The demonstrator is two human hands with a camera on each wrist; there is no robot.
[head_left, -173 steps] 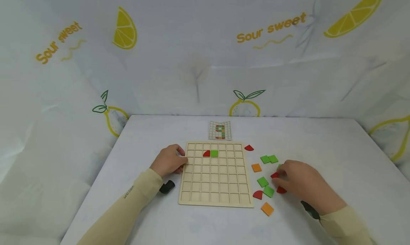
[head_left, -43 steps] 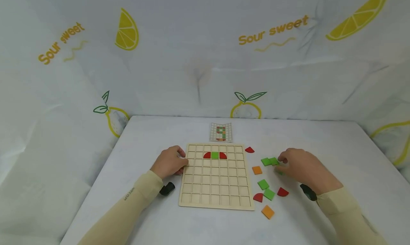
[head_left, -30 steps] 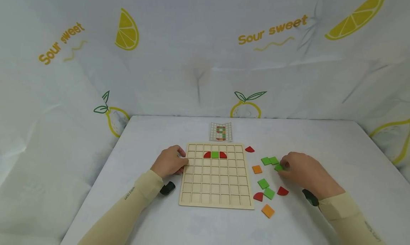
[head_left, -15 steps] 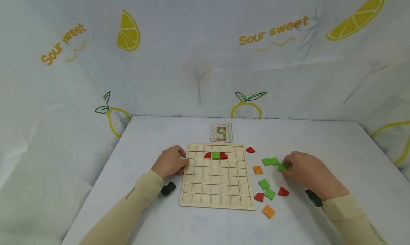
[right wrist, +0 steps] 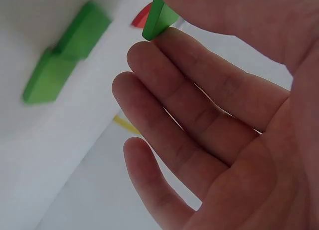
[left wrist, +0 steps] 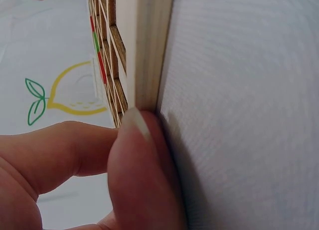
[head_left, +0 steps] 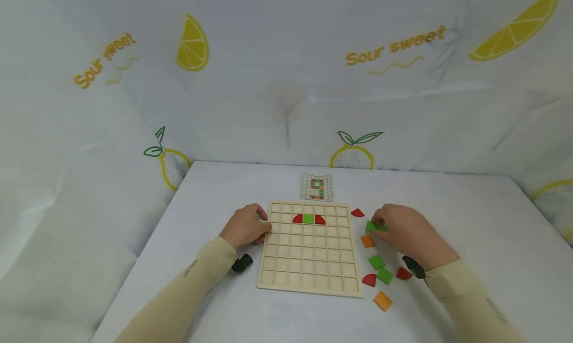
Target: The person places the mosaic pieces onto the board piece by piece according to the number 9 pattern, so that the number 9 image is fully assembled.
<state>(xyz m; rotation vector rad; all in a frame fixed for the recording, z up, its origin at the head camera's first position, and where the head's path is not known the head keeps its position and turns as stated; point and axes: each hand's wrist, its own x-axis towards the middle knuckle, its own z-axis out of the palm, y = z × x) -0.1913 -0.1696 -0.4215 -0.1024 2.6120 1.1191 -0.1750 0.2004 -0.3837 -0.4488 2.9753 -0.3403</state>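
Note:
A pale wooden grid board (head_left: 309, 253) lies flat on the table. One of its upper rows carries a green square tile (head_left: 309, 219) between two red quarter-circle tiles (head_left: 320, 219). At the board's left edge, my left hand (head_left: 246, 227) holds it with bent thumb and index finger; the thumb (left wrist: 142, 180) presses on the edge in the left wrist view. My right hand (head_left: 405, 232) pinches a green square tile (right wrist: 159, 20) between thumb and index finger, the other fingers loosely bent. Two more green tiles (right wrist: 82, 30) lie close by, partly hidden in the head view.
Right of the board lie orange squares (head_left: 382, 300), green squares (head_left: 384, 276) and red quarter-circles (head_left: 369, 280). Behind it is a small pattern card (head_left: 317, 187) with coloured cells. A white lemon-print backdrop (head_left: 286, 84) stands behind the table.
A second red quarter-circle has joined the board's row since the earliest frame. My right hand took up a green tile and has moved left over the other green tiles. The left hand stayed.

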